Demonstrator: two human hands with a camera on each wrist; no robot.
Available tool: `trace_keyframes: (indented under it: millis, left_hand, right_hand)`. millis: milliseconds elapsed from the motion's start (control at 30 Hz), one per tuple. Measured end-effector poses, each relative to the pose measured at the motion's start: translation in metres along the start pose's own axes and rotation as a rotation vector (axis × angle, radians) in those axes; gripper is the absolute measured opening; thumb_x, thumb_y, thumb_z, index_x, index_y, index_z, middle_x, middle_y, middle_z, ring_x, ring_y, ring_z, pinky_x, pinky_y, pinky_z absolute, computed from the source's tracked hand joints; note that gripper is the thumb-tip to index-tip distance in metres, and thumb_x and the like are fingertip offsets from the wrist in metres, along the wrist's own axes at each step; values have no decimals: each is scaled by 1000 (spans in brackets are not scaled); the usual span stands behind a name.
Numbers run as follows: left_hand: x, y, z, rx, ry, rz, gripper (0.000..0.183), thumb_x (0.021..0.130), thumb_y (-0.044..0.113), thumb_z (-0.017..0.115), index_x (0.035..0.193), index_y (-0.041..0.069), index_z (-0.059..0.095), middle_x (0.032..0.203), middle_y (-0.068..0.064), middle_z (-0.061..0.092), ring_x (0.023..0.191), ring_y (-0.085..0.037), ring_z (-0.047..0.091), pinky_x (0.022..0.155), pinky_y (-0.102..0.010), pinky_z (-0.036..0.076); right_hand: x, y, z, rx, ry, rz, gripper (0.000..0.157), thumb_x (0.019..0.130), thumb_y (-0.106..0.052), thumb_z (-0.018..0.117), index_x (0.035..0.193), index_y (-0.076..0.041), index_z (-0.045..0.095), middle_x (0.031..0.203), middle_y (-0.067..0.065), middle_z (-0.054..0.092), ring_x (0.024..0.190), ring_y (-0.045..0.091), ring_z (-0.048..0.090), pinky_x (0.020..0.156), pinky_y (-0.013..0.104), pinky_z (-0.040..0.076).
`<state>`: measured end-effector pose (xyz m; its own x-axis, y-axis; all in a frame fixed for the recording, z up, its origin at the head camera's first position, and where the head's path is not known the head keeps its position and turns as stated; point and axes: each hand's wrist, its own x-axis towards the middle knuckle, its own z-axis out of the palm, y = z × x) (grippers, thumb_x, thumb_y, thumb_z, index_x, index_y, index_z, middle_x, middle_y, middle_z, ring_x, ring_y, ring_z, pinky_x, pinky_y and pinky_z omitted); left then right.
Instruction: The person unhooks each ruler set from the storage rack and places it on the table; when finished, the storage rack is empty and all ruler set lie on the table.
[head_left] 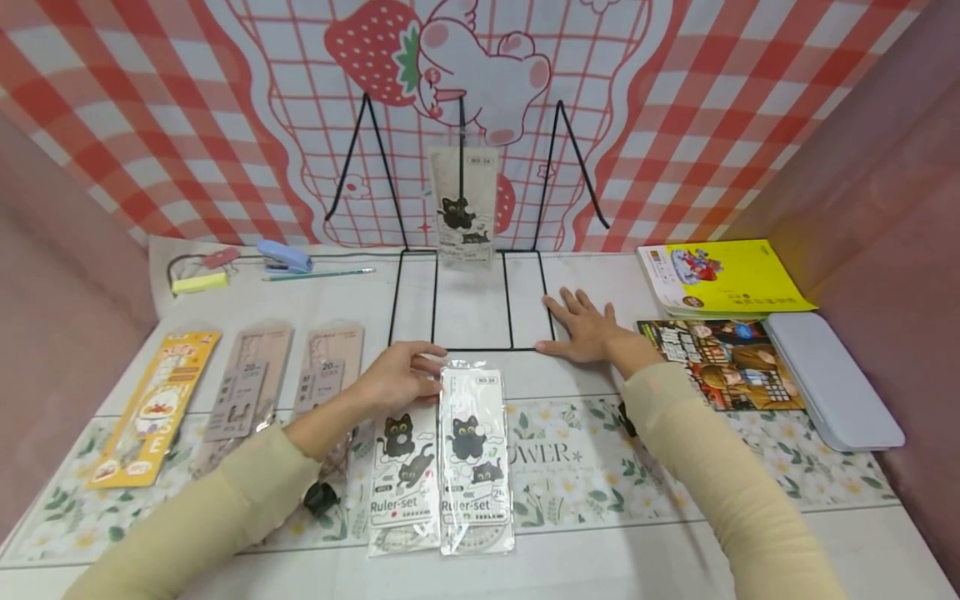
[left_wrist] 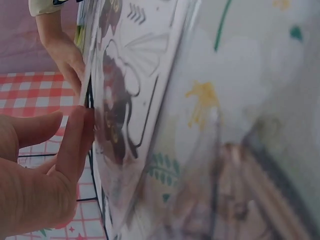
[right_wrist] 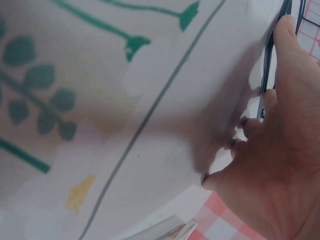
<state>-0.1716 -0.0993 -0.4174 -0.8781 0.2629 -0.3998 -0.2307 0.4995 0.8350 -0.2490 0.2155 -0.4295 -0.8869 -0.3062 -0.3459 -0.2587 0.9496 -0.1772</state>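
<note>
Two clear packs printed "Ruler-set" with black cats lie side by side on the table: a left ruler set (head_left: 405, 479) and a right ruler set (head_left: 474, 450). My left hand (head_left: 393, 383) is at the top of the left one, its fingertips touching the pack's edge in the left wrist view and the thumb apart. A black wire display rack (head_left: 487, 349) stands behind, and a third ruler set (head_left: 465, 179) hangs from its middle hook. With fingers spread, my right hand (head_left: 585, 329) rests on the table against the rack's right side, its thumb by the front corner.
Left of the packs lie two pinkish packs (head_left: 258, 342) (head_left: 335, 342) and an orange pack (head_left: 187, 358). A blue stapler (head_left: 285, 257), a pencil (head_left: 318, 273) and a yellow block (head_left: 198, 283) sit back left. At right are a yellow book (head_left: 738, 275), a comic magazine (head_left: 727, 367) and a pale case (head_left: 836, 383).
</note>
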Motion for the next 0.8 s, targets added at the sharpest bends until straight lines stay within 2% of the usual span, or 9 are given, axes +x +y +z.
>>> trace_keyframes:
  millis: [200, 367, 533, 633, 800]
  left_hand:
    - [-4, 2, -6, 53, 26, 39, 60, 83, 1, 69, 138, 12, 49, 129, -15, 64, 95, -20, 71, 75, -25, 62]
    - [-4, 5, -17, 25, 14, 81, 59, 87, 1, 66, 141, 7, 45, 133, -17, 61, 109, -30, 68, 82, -29, 61]
    - [2, 11, -30, -11, 32, 144, 55, 90, 5, 64, 142, 4, 44, 135, -18, 60, 117, -32, 64, 90, -34, 59]
    - [7, 21, -39, -5, 84, 175, 55, 91, 6, 63, 143, 6, 43, 136, -15, 60, 118, -30, 64, 92, -34, 58]
    - [20, 46, -53, -50, 228, 238, 55, 91, 7, 63, 143, 10, 45, 135, -12, 61, 118, -27, 64, 94, -33, 58]
  right_hand:
    - [1, 1, 0, -4, 3, 0, 89, 90, -68, 45, 156, -26, 3, 165, 12, -6, 152, 39, -4, 117, 73, 0]
    - [1, 1, 1, -10, 4, -4, 89, 91, -67, 46, 157, -25, 3, 165, 13, -5, 152, 40, -4, 116, 74, 0]
    - [1, 1, 1, -9, 3, -1, 90, 90, -68, 45, 156, -25, 3, 165, 13, -5, 152, 39, -4, 116, 73, 0]
    - [1, 1, 0, -4, 5, 3, 90, 90, -68, 46, 156, -25, 3, 165, 13, -5, 152, 39, -4, 117, 73, 0]
    - [0, 2, 0, -10, 6, 0, 90, 90, -68, 46, 156, -25, 3, 165, 13, -5, 152, 40, -4, 116, 73, 1]
